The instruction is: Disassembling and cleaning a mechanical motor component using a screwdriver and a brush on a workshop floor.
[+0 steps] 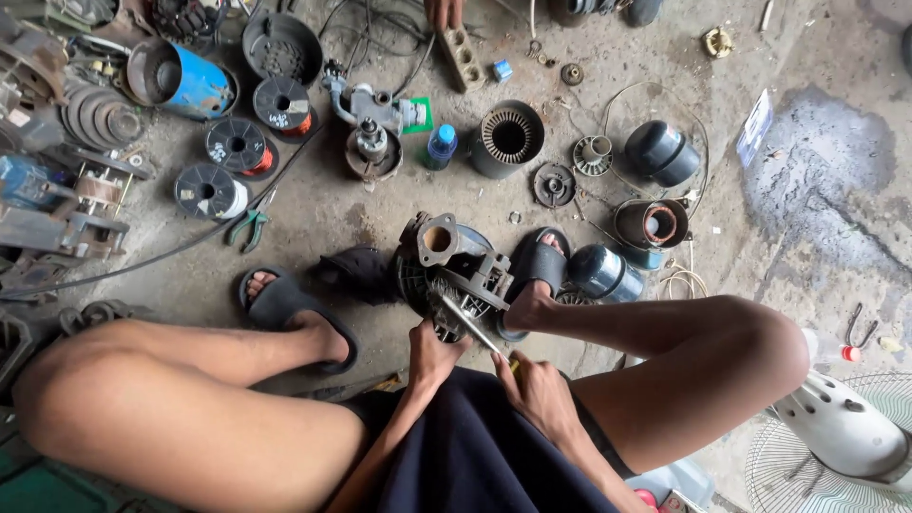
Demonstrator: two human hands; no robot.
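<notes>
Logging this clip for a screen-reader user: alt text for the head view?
Seated person's left hand steadies a grimy pump motor on the concrete floor while the right hand works a screwdriver into it; wire spools and motor parts lie around.

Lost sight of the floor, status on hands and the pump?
Left hand braces pump body. Right hand grips screwdriver, tip at the housing. Pump sits between both feet; loose parts lie beyond, nothing blocks.

Illumination is even, diffuse daylight with soft, faint shadows. Focus is sharp throughout. Wide-angle distortion bends the frame edges.
</notes>
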